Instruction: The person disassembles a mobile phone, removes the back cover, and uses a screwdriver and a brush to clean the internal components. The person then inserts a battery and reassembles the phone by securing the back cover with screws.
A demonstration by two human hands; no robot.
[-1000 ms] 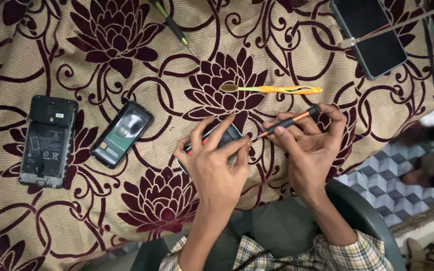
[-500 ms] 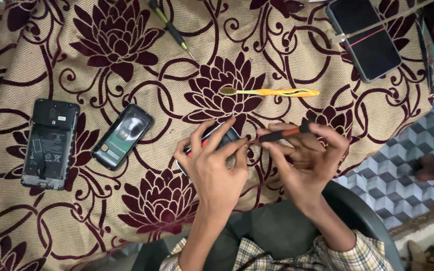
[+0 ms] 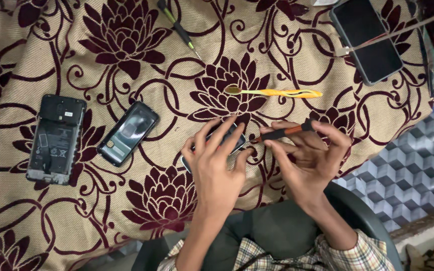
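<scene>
Two hands at work near the middle of the cloth. Your left hand (image 3: 218, 168) lies over a small dark phone (image 3: 227, 140), fingers spread across its top and thumb at its right edge, pinning it flat to the table; only the phone's far corner and a bit of its near-left end show. Your right hand (image 3: 310, 160) pinches a screwdriver with an orange and black handle (image 3: 283, 132) between thumb and fingertips, closed on it; the tool lies almost level, its tip pointing left and reaching the phone's right edge.

Patterned tablecloth (image 3: 101, 211), tan with dark maroon flowers and scrolls, covers the whole work surface.

Just far of your hands: a yellow plastic pry tool (image 3: 277, 93), lying left to right, with a small rounded head at its left end.

Far, left of centre: a second screwdriver with a black and green handle (image 3: 177, 27), angled, tip toward the near right.

Left side: an opened phone body with its back off (image 3: 55, 139), upright rectangle, dark, with a small white label near its far end and pale printed marks in the middle; too small to make out. Just beside it to the right, a tilted phone with a glossy dark face (image 3: 126, 133), apart from it.

Far right: a black phone (image 3: 366, 37), screen dark, with a pale cable (image 3: 403, 31) running across it to the right edge.

Near right: a grey cube-pattern floor (image 3: 403, 165) past the table's edge.
</scene>
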